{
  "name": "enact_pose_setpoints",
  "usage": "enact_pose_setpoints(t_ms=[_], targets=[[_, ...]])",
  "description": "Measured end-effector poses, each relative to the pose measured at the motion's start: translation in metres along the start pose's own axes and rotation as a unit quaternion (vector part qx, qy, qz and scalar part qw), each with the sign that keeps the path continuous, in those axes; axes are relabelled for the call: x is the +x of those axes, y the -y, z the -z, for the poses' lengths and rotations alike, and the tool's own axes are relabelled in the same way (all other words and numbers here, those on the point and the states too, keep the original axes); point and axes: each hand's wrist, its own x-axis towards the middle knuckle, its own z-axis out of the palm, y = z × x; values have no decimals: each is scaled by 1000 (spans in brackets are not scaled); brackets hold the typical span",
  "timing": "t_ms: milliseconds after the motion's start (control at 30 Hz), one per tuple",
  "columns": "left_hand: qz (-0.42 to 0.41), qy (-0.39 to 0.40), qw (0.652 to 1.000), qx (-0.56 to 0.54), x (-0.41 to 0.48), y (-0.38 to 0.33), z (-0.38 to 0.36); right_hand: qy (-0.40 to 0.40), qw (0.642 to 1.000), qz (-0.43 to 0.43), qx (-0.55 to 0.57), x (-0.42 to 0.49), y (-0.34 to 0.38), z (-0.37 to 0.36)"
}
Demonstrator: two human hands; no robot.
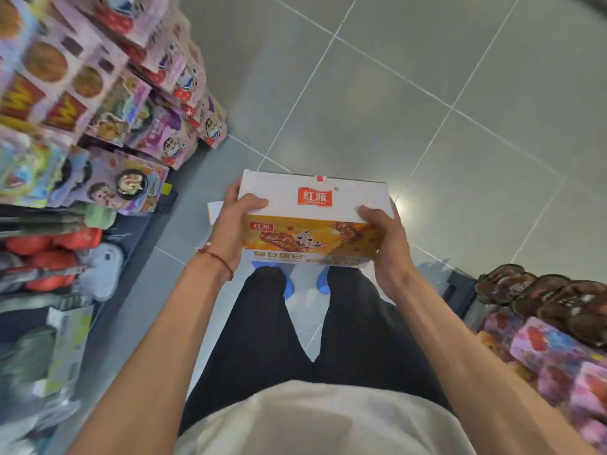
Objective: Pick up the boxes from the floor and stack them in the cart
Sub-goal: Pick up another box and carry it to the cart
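I hold one white and orange snack box with a red logo in front of my waist, above my feet. My left hand grips its left end, thumb curled over the top edge. My right hand grips its right end the same way. A corner of a second white box shows on the floor just behind my left hand. No cart is in view.
Shelves of colourful snack boxes and packets fill the left side. More packaged goods crowd the lower right. Grey tiled floor stretches ahead. My legs and blue shoes are below the box.
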Motion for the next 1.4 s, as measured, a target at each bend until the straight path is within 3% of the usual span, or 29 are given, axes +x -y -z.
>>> enact_pose_setpoints(t_ms=[300, 633, 867, 1100, 1400], targets=[[-8, 51, 997, 56, -31, -48, 14, -51, 996, 51, 56, -73, 15, -24], [0, 198, 966, 169, -21, -84, 46, -181, 960, 87, 194, -123, -25, -89], [13, 282, 930, 236, -53, -85, 45, -286, 915, 94, 270, -180, -61, -118], [22, 380, 867, 321, -95, -47, 46, -370, 859, 115, 334, -248, -119, -137], [-11, 479, 769, 423, -177, 25, 74, -476, 740, 156, 448, -352, -231, -204]])
